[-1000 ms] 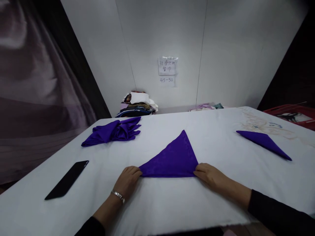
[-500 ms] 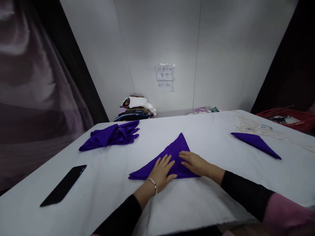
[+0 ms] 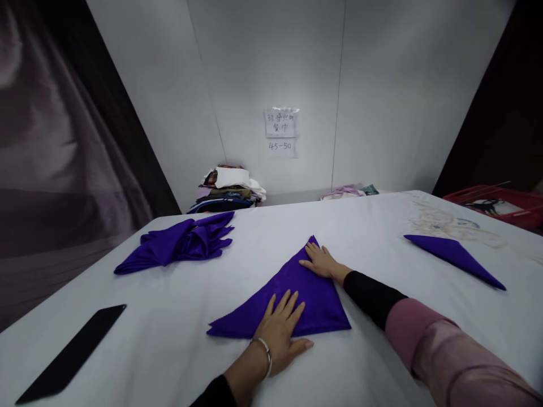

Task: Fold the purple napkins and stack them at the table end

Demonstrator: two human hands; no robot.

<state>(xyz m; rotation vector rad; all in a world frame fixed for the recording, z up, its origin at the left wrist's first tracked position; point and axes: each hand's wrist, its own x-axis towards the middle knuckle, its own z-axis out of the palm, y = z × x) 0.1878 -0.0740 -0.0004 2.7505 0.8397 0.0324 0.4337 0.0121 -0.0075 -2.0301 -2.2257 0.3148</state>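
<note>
A second earlier both hands had been pinching the ends of the cloth's near edge; by now that grip was gone. The purple triangle of cloth (image 3: 320, 302) lay flat in the lower middle of the frame, on the white-covered table (image 3: 382, 367), its tip toward the wall. The left hand (image 3: 280, 330) rested on its near part, fingers splayed, the thumb reaching past the edge onto the white cover; it had hold of nothing. The right hand (image 3: 322, 263) had slid up from the middle of the cloth to just below the tip, fingers spread and grasping nothing either.

To me the change read as a move from setting the edge to pressing the layers smooth. At the left corner two points showed slightly apart, so the layers did not quite match there.

The other purple pieces kept their places: a loose heap (image 3: 169, 246) at left of centre, and a narrow folded piece (image 3: 458, 258) at the right.
</note>
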